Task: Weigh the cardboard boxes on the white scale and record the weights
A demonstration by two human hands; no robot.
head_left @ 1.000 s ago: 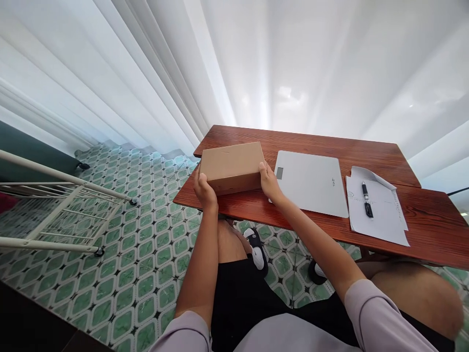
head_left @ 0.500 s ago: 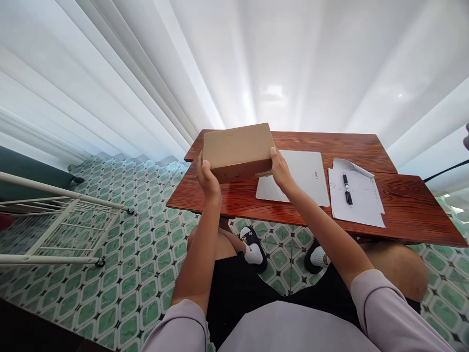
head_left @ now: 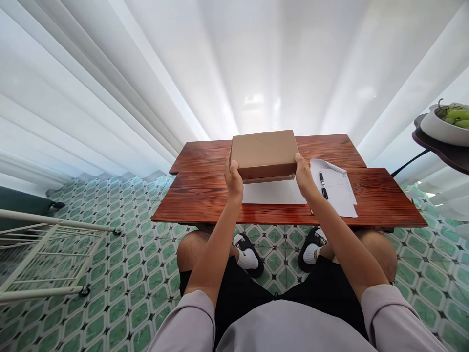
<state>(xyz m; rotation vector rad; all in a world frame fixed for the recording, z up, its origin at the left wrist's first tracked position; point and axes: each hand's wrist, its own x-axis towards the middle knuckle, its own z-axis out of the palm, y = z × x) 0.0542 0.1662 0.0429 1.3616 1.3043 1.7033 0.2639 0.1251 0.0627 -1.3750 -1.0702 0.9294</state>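
Note:
Between my two hands is a brown cardboard box (head_left: 264, 150), held by its short ends above the table. My left hand (head_left: 233, 180) grips the left end, thumb on the near corner. At the opposite end, my right hand (head_left: 304, 172) is closed on the right side with its thumb at the top edge. Below the box lies a silver-white laptop (head_left: 273, 193), closed and mostly hidden by the box. To the right of my right hand, a black pen (head_left: 323, 185) rests on white papers (head_left: 340, 198) with a curled top sheet.
The reddish-brown wooden table (head_left: 194, 198) stands before my knees. A white wheeled metal rack (head_left: 47, 249) is on the tiled floor at left. At right, a dark stand (head_left: 439, 151) bears a white bowl (head_left: 437, 128) of green fruit. White curtains (head_left: 252, 63) hang behind.
The box has moved right in my hands, now over the laptop, and sits more level. My view has turned right, bringing the fruit bowl into sight.

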